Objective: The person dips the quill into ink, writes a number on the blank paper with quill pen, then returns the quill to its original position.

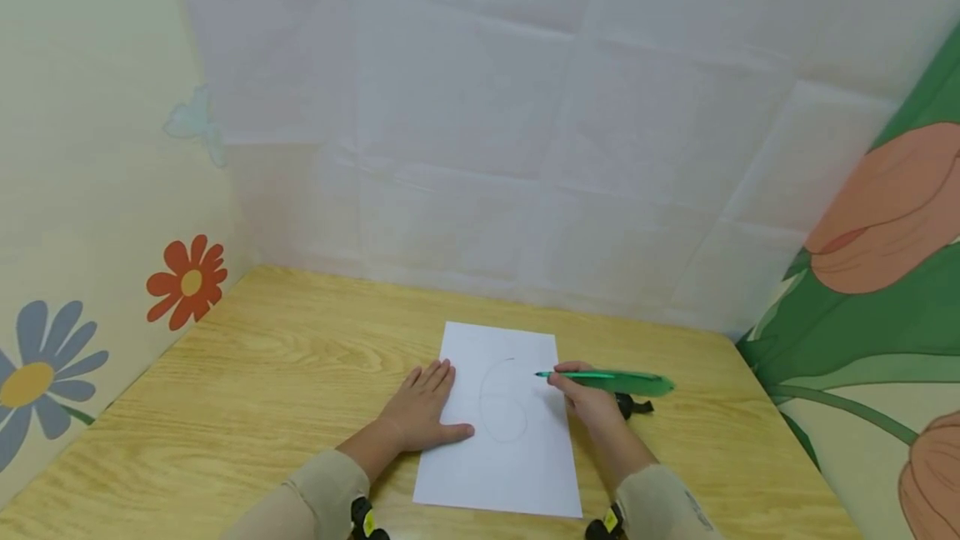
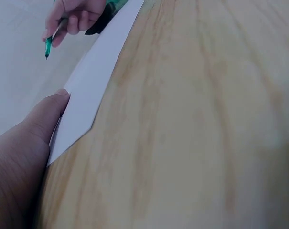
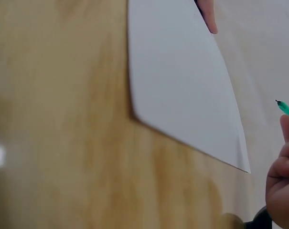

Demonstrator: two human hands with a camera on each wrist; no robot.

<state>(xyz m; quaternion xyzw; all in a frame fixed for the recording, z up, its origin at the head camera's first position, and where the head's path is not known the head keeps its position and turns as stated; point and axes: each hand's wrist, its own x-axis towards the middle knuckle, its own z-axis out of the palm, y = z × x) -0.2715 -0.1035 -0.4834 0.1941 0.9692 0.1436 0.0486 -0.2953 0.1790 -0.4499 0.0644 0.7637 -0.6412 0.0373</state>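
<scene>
A white sheet of paper lies on the wooden table, with a thin pencil-like line shaped as a 6 drawn at its middle. My left hand rests flat along the paper's left edge, fingers straight and thumb spread onto the sheet. In the left wrist view its thumb lies on the paper near the edge. My right hand pinches a green feather pen above the paper's right edge. The pen's tip points left and stands off the sheet in the right wrist view, where the green pen barrel shows beyond the fingers.
The wooden table reaches back to a creased white cloth. A flower-printed panel stands at the left, another with large tulips at the right. Black straps with a yellow mark sit at both wrists.
</scene>
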